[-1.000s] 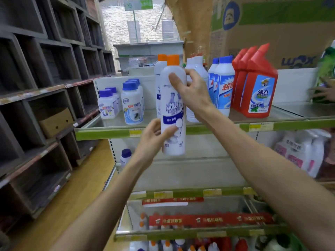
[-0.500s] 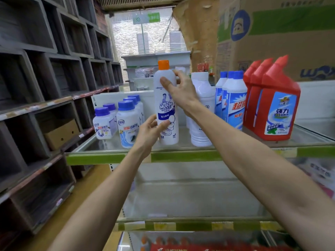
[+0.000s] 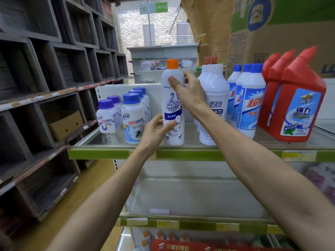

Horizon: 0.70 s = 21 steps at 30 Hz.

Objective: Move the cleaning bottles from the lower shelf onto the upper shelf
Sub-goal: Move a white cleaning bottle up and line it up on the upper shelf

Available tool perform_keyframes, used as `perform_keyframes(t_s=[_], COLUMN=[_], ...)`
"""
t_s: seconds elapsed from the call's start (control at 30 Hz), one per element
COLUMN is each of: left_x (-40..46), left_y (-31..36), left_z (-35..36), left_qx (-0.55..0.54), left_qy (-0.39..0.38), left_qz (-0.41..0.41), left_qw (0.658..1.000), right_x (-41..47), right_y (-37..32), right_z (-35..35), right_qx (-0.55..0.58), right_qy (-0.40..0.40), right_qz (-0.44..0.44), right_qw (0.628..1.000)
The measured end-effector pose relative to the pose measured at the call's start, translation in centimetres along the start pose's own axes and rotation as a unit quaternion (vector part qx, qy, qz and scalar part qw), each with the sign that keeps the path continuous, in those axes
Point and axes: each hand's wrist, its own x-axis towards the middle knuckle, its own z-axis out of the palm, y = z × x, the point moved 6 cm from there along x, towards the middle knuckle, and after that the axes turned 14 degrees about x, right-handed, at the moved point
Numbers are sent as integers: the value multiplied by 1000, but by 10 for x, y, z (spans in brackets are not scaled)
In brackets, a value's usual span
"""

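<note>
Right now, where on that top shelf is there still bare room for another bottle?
Bare glass shows along the upper shelf front-left corner, before the blue-capped jars. From the orange-capped bottle rightward to the red bottles it is crowded.

Both forearms are bare, with no sleeve in view. The left hand (image 3: 156,130) and right hand (image 3: 188,91) wear nothing. Short, unpainted thumbnail on the right.

A second ago the Mr Muscle bottle (image 3: 173,105) hung in the air before the upper shelf (image 3: 199,154); now it stands upright on it, near the front edge. The right hand (image 3: 188,93) and left hand (image 3: 156,132) have stayed on it.
</note>
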Motion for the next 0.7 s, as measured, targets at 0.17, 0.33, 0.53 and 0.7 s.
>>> perform_keyframes(t_s=[0.17,0.33,0.53,0.7], left_x=[-1,-23,-97,-153], left_y=[-1,9,-9,-80], left_z=[0,-13,-37,-39], left_qx=[16,86,23,-14], left_qy=[22,69,127,156], left_qz=[-14,25,79,-13], left_qw=[1000,994,988,988], right_x=[2,-33,-126,-198], right_y=[1,-19,8,69], right_z=[-2,-22,-21,3], right_qx=[-16,-5,162,194], right_qy=[4,56,-19,-108], right_qz=[9,-93,-68,31], right_qw=[1000,994,984,975])
